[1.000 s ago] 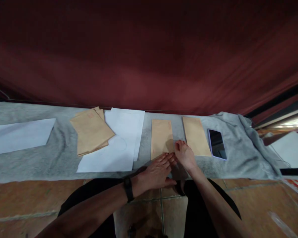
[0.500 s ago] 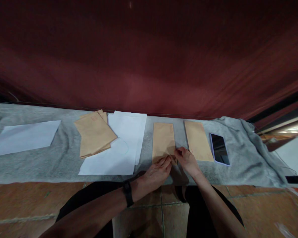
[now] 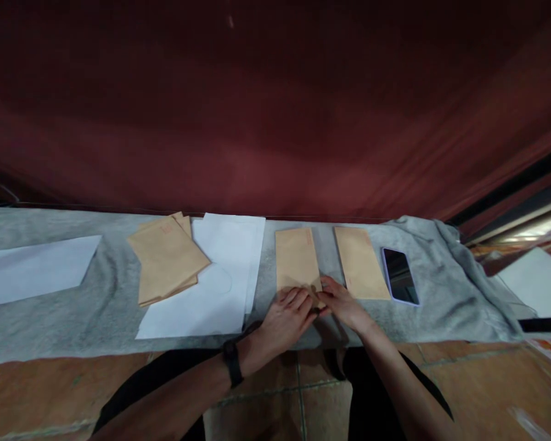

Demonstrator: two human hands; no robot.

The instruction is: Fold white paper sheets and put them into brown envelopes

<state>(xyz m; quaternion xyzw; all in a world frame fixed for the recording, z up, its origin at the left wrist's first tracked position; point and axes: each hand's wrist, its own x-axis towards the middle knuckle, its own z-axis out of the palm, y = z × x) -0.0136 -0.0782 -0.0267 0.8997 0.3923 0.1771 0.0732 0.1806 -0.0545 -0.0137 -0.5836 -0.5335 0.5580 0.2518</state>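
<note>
A brown paper envelope [image 3: 297, 254] lies lengthwise on the grey cloth in front of me. My left hand [image 3: 290, 313] rests over its near end, fingers curled across the paper and holding it there; a dark band circles that wrist. At the envelope's near right corner, my right hand [image 3: 340, 301] pinches the edge of the paper, its fingertips close to the left thumb. The pinched corner is mostly hidden by my fingers. A second brown envelope [image 3: 360, 263] lies flat just right of my right hand.
Several brown envelopes [image 3: 169, 260] are stacked on white sheets of paper [image 3: 232, 245] to the left. Another white sheet [image 3: 39, 266] lies far left. A phone [image 3: 400, 275] sits at the right on the grey cloth [image 3: 459, 288]. A dark red surface [image 3: 275, 153] rises behind.
My left fingers have bent more over the envelope's near end. My right hand has moved slightly down at the corner, closer to the left thumb. The view has shifted a little.
</note>
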